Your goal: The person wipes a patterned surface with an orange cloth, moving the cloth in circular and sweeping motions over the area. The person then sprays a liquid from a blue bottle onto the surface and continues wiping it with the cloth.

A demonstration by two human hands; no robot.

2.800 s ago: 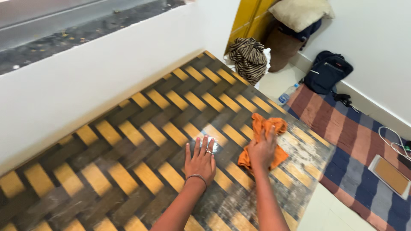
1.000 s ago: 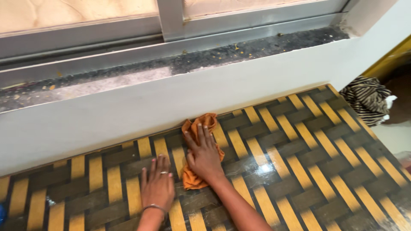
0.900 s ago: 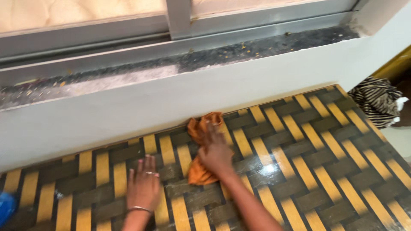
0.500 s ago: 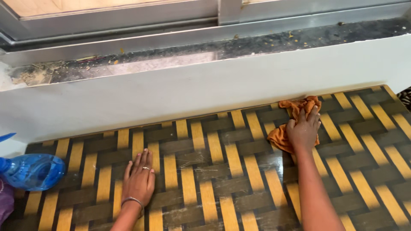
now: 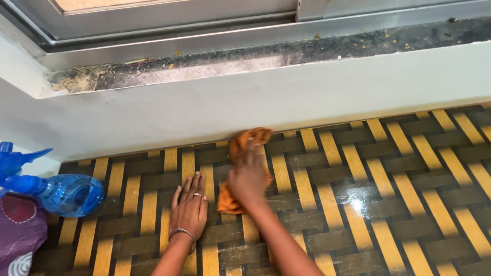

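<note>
My right hand (image 5: 249,178) presses an orange cloth (image 5: 246,142) flat on a glossy tabletop (image 5: 399,194) with a woven yellow and dark brown pattern. The cloth reaches up to the white wall at the table's far edge. The hand and cloth are blurred with motion. My left hand (image 5: 189,209) lies flat on the table just left of the cloth, fingers spread, with a ring and a bracelet on it. It holds nothing.
A blue spray bottle (image 5: 56,191) lies on its side at the table's left end, beside a purple patterned cloth (image 5: 20,237). Behind the table rises a white wall below a dusty window sill (image 5: 215,61) and a metal window frame.
My right hand has slid the orange cloth leftward along the wall edge, close to my left hand. The view has shifted left, showing more of the spray bottle.
</note>
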